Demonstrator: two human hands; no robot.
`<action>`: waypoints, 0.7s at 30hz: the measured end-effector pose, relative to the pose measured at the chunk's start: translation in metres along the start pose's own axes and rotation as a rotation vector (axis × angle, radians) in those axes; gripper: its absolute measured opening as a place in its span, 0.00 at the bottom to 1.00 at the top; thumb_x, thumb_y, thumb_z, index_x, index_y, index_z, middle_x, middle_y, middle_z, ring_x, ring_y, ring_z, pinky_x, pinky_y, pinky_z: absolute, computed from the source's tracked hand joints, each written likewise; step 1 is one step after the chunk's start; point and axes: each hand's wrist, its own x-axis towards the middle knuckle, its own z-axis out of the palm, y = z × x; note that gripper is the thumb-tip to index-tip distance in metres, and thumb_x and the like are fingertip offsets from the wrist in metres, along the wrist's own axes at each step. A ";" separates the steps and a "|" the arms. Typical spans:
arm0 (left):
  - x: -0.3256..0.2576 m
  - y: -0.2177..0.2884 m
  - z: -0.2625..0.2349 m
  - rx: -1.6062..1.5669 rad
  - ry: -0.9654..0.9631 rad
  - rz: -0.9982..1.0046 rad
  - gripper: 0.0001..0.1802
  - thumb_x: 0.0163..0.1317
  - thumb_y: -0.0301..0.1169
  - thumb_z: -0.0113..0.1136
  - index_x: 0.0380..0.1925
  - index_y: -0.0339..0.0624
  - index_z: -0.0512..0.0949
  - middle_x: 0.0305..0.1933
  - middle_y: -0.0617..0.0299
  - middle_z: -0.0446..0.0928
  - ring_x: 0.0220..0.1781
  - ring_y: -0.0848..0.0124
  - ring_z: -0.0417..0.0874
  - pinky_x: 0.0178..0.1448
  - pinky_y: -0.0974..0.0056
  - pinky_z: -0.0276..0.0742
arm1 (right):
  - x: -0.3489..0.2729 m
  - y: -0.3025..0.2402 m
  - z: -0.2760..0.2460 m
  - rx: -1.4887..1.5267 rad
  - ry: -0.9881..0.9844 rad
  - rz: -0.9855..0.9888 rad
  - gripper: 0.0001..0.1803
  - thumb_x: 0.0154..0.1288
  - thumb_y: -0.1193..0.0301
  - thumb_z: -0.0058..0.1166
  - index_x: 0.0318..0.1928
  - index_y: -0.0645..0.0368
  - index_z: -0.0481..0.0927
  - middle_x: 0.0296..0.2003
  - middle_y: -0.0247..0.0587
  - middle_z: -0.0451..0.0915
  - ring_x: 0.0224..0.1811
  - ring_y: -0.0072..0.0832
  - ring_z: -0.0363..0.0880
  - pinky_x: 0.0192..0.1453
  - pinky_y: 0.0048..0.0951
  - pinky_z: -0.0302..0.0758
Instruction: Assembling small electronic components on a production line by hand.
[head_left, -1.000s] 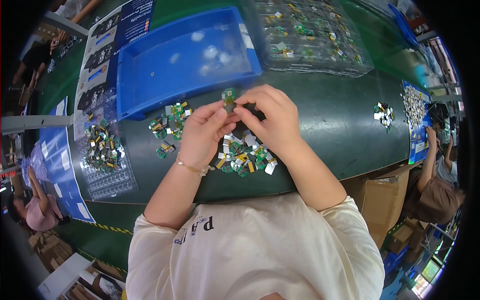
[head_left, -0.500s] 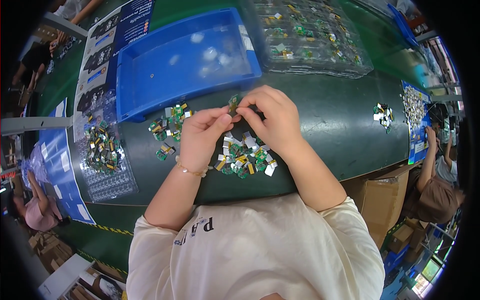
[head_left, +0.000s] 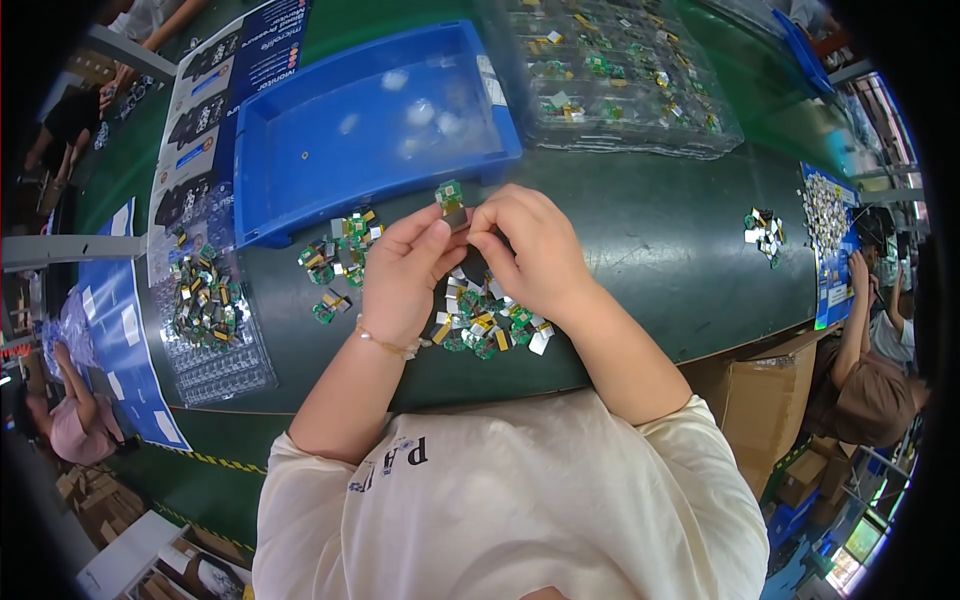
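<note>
Both hands meet over the dark green table (head_left: 650,250). My left hand (head_left: 405,275) and my right hand (head_left: 530,250) pinch one small green circuit board (head_left: 450,200) with a metal part between their fingertips, held just above the table. Under my wrists lies a loose pile of similar small green and silver boards (head_left: 485,325). A second, smaller pile of boards (head_left: 335,250) sits to the left of my left hand.
A blue plastic bin (head_left: 370,120) stands behind the hands. Clear blister trays with boards lie at the back right (head_left: 610,80) and at the left (head_left: 205,310). A few boards (head_left: 765,230) lie at the right. Another person (head_left: 875,370) sits at the right.
The hands have shifted slightly while still pinching the small board; it now sticks up a bit more between the fingertips. The piles have not moved.
</note>
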 end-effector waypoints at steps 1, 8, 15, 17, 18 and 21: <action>0.001 0.003 0.002 -0.026 -0.030 -0.018 0.17 0.66 0.30 0.52 0.53 0.36 0.72 0.48 0.57 0.78 0.48 0.72 0.80 0.48 0.71 0.77 | 0.000 0.001 0.000 0.005 0.007 -0.017 0.07 0.49 0.78 0.58 0.27 0.58 0.72 0.30 0.38 0.76 0.33 0.38 0.75 0.38 0.35 0.70; 0.000 0.003 -0.004 -0.161 -0.153 -0.090 0.17 0.68 0.33 0.49 0.53 0.37 0.72 0.47 0.60 0.78 0.47 0.72 0.80 0.49 0.71 0.77 | 0.004 0.001 -0.005 -0.193 0.142 -0.147 0.14 0.44 0.73 0.63 0.36 0.52 0.82 0.33 0.31 0.78 0.33 0.32 0.75 0.39 0.31 0.70; -0.003 0.000 0.002 -0.149 -0.137 -0.047 0.16 0.68 0.32 0.49 0.53 0.38 0.72 0.47 0.60 0.78 0.47 0.71 0.80 0.50 0.69 0.77 | 0.000 0.006 -0.002 -0.249 0.201 -0.245 0.17 0.38 0.73 0.66 0.35 0.47 0.84 0.34 0.27 0.79 0.34 0.28 0.74 0.39 0.29 0.69; -0.004 -0.002 0.001 -0.189 -0.149 -0.023 0.15 0.67 0.31 0.50 0.52 0.38 0.73 0.47 0.60 0.78 0.47 0.71 0.80 0.50 0.68 0.78 | 0.000 0.006 -0.003 -0.222 0.207 -0.260 0.17 0.37 0.73 0.67 0.35 0.46 0.84 0.34 0.27 0.79 0.34 0.28 0.74 0.39 0.29 0.69; -0.004 -0.002 0.000 -0.189 -0.148 -0.023 0.15 0.67 0.31 0.50 0.52 0.38 0.73 0.47 0.60 0.78 0.47 0.71 0.80 0.50 0.68 0.78 | 0.000 0.005 -0.004 -0.188 0.196 -0.250 0.17 0.37 0.74 0.66 0.34 0.46 0.84 0.35 0.27 0.79 0.34 0.28 0.74 0.39 0.29 0.69; -0.003 -0.002 -0.002 -0.218 -0.186 -0.023 0.15 0.67 0.30 0.50 0.51 0.39 0.73 0.47 0.59 0.78 0.48 0.71 0.80 0.50 0.68 0.78 | 0.001 0.001 -0.003 -0.151 0.210 -0.201 0.16 0.38 0.74 0.66 0.33 0.46 0.84 0.35 0.28 0.79 0.34 0.28 0.75 0.40 0.29 0.69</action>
